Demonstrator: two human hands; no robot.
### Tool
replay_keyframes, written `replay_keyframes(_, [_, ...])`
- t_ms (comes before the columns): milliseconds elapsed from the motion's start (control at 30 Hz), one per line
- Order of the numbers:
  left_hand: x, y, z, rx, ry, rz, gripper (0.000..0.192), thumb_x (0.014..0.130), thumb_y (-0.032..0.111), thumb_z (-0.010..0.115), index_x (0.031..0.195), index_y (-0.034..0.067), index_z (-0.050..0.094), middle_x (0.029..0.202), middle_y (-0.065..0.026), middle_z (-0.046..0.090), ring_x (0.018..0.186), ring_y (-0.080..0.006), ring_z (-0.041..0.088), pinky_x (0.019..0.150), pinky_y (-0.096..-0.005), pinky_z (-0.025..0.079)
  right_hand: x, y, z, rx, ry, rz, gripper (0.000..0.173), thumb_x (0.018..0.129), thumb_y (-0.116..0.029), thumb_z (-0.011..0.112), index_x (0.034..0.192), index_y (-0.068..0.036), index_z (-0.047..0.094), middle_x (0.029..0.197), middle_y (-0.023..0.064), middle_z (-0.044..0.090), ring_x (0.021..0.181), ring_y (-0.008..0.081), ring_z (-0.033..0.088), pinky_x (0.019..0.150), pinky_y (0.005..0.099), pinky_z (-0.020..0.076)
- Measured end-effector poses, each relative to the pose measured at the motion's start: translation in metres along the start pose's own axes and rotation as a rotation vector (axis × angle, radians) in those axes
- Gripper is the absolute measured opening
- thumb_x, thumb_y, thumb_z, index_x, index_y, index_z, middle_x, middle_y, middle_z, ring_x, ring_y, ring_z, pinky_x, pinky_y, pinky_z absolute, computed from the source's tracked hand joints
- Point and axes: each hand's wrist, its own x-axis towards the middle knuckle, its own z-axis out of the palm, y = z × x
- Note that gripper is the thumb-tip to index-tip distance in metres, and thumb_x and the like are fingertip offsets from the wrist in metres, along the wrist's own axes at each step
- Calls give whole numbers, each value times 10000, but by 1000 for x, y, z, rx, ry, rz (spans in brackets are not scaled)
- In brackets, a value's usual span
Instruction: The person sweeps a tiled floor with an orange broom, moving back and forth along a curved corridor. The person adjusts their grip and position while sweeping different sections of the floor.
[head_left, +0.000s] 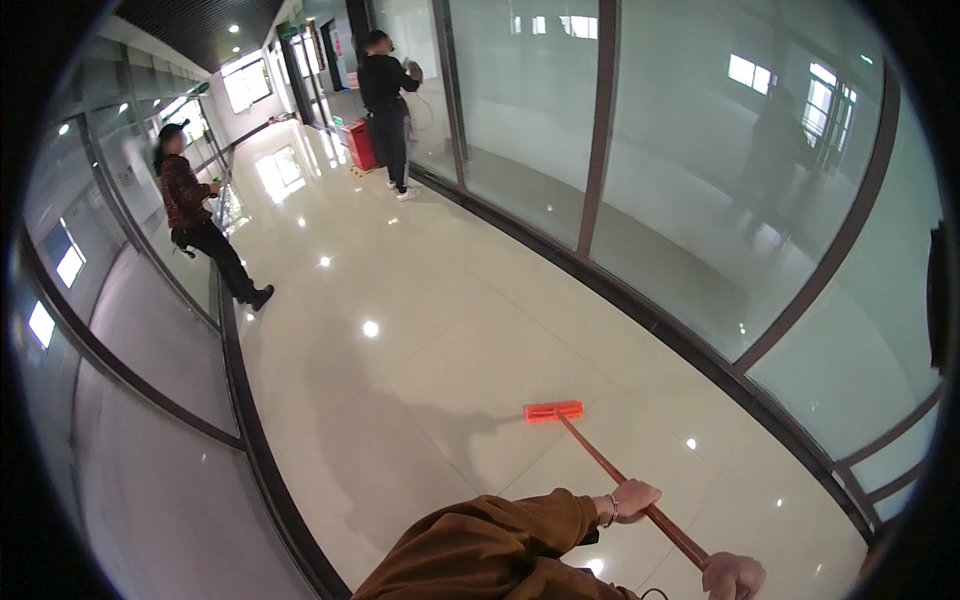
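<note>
A floor brush with a wooden handle (596, 456) slants across the lower right of the view. Its orange-red head (553, 412) is at the glossy tiled floor (450, 330), with short bristles along the near edge. My left hand (634, 501), with a bracelet at the wrist and a brown sleeve behind it, is wrapped around the handle partway up. Closer to my body, my right hand (733, 576) grips the upper end of the same handle. The bottom of the picture cuts off part of that hand.
Framed glass walls (525, 112) line both sides of the corridor, with dark skirting (660, 330) below. At the left glass stands a person in a patterned top (184, 191). Farther on, a person in black (386, 90) reaches to the right glass beside a red box (361, 145).
</note>
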Motion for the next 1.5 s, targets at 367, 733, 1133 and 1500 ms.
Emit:
replay_keyframes(367, [-37,57,-120,-157,169,204,201,713,46,665,866,64,536,851,-111,581,798,-297,566,675,-419,436,62,9,56,-353,-279,-232,302,870,-143,582,607,-32,485,566,89,522,497,230,496,552,358,422])
replay_keyframes(733, [-207,155,-260,-227,931,-170,40,816,0,621,813,30,595,747,-45,601,661,-156,561,642,-309,475,145,188,203,-319,-706,-229,887,724,-505,740,1393,-38,392,1400,215,425,1295,355,407,1072,436,327])
replay_keyframes(1133, [-273,137,-304,-598,716,76,265,815,91,612,612,116,443,549,-2,489,485,-157,543,506,-315,454,95,318,297,-329,-400,-55,140,770,-191,672,715,-100,580,750,51,579,865,258,567,832,369,418])
replay_keyframes(1500, [-339,8,-393,-798,464,88,310,893,291,594,672,88,519,610,-46,532,511,-199,505,589,-394,465,98,354,324,-783,-880,325,85,680,-236,694,699,-155,677,719,88,647,757,307,630,682,440,497])
